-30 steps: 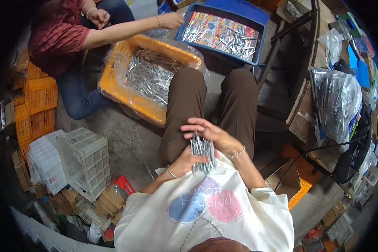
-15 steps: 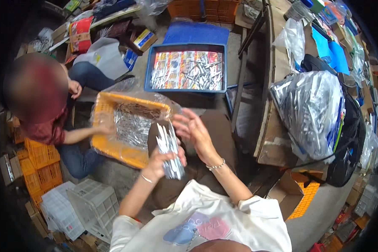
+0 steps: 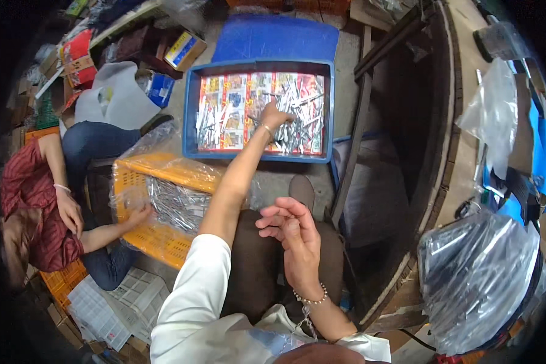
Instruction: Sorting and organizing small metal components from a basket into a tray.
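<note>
My left hand (image 3: 275,116) reaches into the blue plastic bin (image 3: 258,159), over a heap of slim silvery metal pieces (image 3: 306,115). Its thumb and fingers look apart among the pieces, though its palm side is hidden. More slim pieces (image 3: 211,121) lie along the left of the bin, on colourful printed paper (image 3: 233,100). My right hand (image 3: 294,242) hovers over my lap with loosely bent, separated fingers and nothing in it. To the left, an orange crate (image 3: 158,246) lined with clear plastic holds many similar metal pieces (image 3: 179,203).
A co-worker in a dark red shirt (image 3: 30,182) sits at the left, one hand (image 3: 141,213) in the orange crate. A blue lid or panel (image 3: 276,39) lies behind the bin. On the right stands a wooden table (image 3: 449,151) with plastic-wrapped goods (image 3: 479,279).
My left hand has moved forward from my lap into the blue bin; the bundle of metal pieces it gripped no longer shows in it. My right hand has come down and nearer to me.
</note>
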Motion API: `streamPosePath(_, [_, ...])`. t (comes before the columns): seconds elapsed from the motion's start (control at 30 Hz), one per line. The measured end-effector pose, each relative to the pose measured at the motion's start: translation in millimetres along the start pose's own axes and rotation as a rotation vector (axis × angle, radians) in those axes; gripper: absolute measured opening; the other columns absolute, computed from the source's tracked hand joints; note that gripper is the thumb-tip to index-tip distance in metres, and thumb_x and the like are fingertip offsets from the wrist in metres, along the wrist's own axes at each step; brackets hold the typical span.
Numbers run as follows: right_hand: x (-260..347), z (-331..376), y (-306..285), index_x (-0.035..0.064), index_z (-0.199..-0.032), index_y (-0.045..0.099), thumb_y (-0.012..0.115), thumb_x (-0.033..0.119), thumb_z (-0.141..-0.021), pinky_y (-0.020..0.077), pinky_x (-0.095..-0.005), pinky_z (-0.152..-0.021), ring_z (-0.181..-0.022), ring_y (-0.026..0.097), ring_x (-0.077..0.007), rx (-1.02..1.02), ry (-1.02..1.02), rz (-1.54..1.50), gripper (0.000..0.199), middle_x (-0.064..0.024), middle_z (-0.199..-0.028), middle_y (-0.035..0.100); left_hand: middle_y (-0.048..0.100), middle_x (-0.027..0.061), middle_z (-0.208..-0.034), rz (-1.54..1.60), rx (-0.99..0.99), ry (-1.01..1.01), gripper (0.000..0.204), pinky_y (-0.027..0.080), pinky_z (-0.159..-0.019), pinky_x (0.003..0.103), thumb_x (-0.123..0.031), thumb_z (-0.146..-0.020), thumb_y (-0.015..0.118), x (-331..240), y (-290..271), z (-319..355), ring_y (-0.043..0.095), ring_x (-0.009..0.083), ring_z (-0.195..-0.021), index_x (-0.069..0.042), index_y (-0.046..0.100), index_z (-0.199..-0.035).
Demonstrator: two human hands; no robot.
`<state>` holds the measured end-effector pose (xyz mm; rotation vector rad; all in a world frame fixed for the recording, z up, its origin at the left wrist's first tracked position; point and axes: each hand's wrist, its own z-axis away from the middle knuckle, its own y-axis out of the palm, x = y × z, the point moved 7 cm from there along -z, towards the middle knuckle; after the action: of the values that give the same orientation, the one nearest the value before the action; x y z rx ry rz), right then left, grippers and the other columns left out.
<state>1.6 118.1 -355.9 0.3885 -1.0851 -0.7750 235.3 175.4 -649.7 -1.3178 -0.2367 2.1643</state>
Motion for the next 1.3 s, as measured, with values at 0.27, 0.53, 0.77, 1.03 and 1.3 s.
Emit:
streamPosePath(0.27, [-6,-6,-4,-0.0005,-0.114,0.05,0.044,0.023,-0.094,0.0455,-0.0262,-0.076,-0.088,0.057,-0.0146,-0.028,0.082,-0.003,0.031,-0.0097,-0.1,0.058,0.063,0.0186,-0.095,-0.243,-0.064,0.117,0.05,0.047,-0.078,0.037,-0.027,-0.065,0.067,-51,9,8,0.06,0.0319,-0.089,0.001,0.058,-0.105])
streamPosePath(0.53, [-17,-2,6,-0.0003,-0.106,0.056,0.047,0.013,-0.092,0.0458,-0.0237,-0.074,-0.083,0.058,-0.0115,0.053,0.122,0.162,0.022,-0.007,-0.093,0.061,0.059,0.0164,-0.109,0.671,-0.237,0.22,0.036,0.047,-0.086,0.03,-0.015,-0.091,0.05,24,-136,152,0.058,0.0211,-0.1,0.006,0.044,-0.119])
streamPosePath(0.77, [-32,22,31,-0.0019,-0.114,0.051,0.048,0.02,-0.092,0.0488,-0.0286,-0.079,-0.088,0.06,-0.0161,0.123,0.31,0.13,0.031,-0.0105,-0.099,0.061,0.059,0.016,-0.102,0.953,-0.719,-0.028,0.022,0.05,-0.08,0.032,-0.005,-0.086,0.051,217,-200,372,0.061,0.0228,-0.092,0.0,0.049,-0.108])
streamPosePath(1.03, [-48,196,233,-0.0198,-0.108,0.047,0.052,0.026,-0.088,0.0362,-0.044,-0.097,-0.111,0.051,-0.0343,0.978,1.147,-0.287,0.051,-0.0329,-0.115,0.049,0.053,0.0024,-0.074,0.95,-0.306,-0.593,0.016,0.046,-0.049,0.025,-0.011,-0.082,0.055,344,-84,417,0.054,0.0126,-0.064,-0.004,0.055,-0.096])
streamPosePath(1.3, [-52,216,275,-0.0092,-0.11,0.052,0.042,0.015,-0.092,0.0417,-0.0331,-0.09,-0.102,0.055,-0.0256,1.304,0.535,-0.142,0.032,-0.0189,-0.106,0.058,0.053,0.0175,-0.11,0.526,-0.66,-0.645,0.059,0.045,-0.079,0.033,-0.022,-0.066,0.071,355,-91,380,0.053,0.0259,-0.098,0.004,0.048,-0.114])
